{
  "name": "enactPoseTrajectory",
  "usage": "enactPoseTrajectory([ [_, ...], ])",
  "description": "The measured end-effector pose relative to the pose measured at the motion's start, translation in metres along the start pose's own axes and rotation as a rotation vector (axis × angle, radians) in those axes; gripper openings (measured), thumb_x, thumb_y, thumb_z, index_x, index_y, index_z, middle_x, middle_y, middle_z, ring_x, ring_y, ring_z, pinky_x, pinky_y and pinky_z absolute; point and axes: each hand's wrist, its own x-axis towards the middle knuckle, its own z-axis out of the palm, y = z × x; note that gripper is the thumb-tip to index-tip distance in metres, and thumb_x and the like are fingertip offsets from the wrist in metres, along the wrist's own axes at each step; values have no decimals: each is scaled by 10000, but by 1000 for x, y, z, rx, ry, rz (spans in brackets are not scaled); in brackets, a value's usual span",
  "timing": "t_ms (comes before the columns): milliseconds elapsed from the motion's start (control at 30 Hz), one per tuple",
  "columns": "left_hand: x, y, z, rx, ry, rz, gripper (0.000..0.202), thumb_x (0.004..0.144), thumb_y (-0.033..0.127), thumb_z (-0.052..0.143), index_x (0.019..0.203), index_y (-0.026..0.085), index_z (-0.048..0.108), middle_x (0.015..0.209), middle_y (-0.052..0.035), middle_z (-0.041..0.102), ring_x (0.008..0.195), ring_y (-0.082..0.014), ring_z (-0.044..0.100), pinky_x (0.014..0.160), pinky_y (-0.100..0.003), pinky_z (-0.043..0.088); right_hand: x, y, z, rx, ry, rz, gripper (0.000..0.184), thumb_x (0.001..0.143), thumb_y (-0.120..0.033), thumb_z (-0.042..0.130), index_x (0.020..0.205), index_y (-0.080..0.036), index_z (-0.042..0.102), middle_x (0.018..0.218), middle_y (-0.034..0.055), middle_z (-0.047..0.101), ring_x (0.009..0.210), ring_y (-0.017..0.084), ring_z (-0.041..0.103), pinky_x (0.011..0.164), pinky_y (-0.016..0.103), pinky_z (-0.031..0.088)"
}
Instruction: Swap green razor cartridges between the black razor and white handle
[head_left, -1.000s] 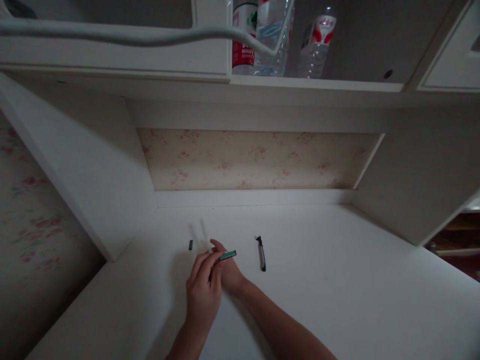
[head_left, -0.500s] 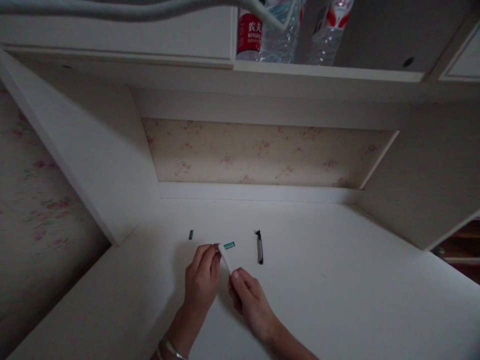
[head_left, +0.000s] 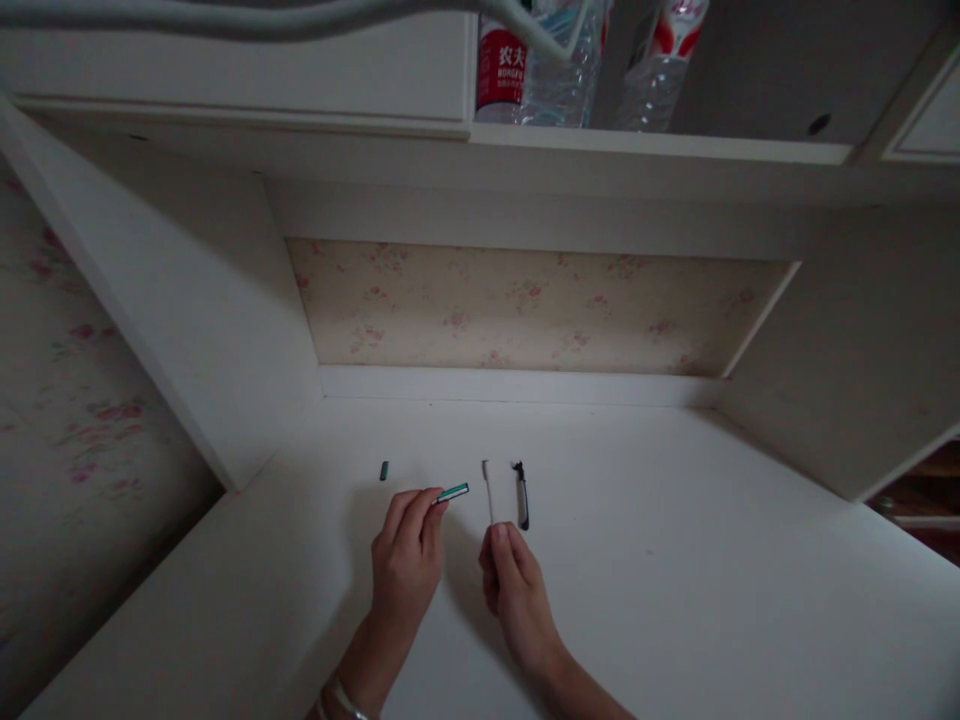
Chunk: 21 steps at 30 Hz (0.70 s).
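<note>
My left hand [head_left: 406,562] is closed in a pinch on a short green tube-like piece [head_left: 453,492] held just above the white desk [head_left: 675,560]. My right hand [head_left: 514,590] is closed on the near end of a thin white stick [head_left: 487,488], which points away from me and lies along the desk. Just right of that stick rests a black pen part [head_left: 520,494]. A small green cap [head_left: 384,470] sits on the desk to the left of my left hand.
White side panels enclose the desk on the left [head_left: 187,330] and right [head_left: 847,370], with floral wallpaper [head_left: 525,310] at the back. A shelf above holds plastic water bottles [head_left: 555,60]. A white cable [head_left: 225,15] runs across the top.
My right hand pulled the white stick out of the green piece and carried it to the right, beside the black part. The left hand stayed put with the green piece.
</note>
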Motion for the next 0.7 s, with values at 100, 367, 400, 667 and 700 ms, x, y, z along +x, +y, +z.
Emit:
enactPoseTrajectory([
  [100, 0, 2, 1, -3, -21, -11, 144, 919, 206, 508, 1024, 185, 603, 887, -51, 611, 816, -148, 635, 730, -252, 538, -4, 3, 0, -80, -94, -33, 464, 906, -625, 399, 703, -207, 403, 589, -62, 334, 479, 87, 263, 406, 198, 204],
  [367, -2, 2, 2, 1, -23, -10, 154, 915, 201, 513, 1035, 188, 610, 893, -47, 611, 821, -145, 634, 747, -249, 532, -7, 2, 0, -133, -103, -51, 463, 919, -613, 379, 697, -208, 405, 581, -60, 346, 484, 92, 282, 418, 207, 217],
  [400, -3, 1, 3, 6, -26, -11, 156, 915, 202, 515, 1038, 189, 610, 893, -47, 610, 821, -145, 633, 745, -247, 532, -7, 1, 0, -129, -100, -44, 466, 915, -620, 379, 697, -208, 404, 581, -60, 347, 481, 92, 285, 417, 206, 218],
  [667, -4, -2, 4, 1, -18, 6, 161, 912, 176, 518, 1049, 184, 601, 899, -45, 605, 824, -141, 629, 749, -246, 527, -3, 5, -1, -147, -98, -65, 459, 926, -596, 384, 691, -203, 416, 566, -62, 344, 478, 90, 280, 423, 211, 219],
  [700, -4, -2, 4, 3, -13, 10, 160, 909, 173, 524, 1049, 182, 601, 898, -44, 604, 823, -140, 628, 749, -243, 525, -2, 5, -2, -141, -78, -68, 455, 929, -592, 382, 693, -204, 412, 570, -62, 341, 480, 90, 283, 424, 211, 221],
])
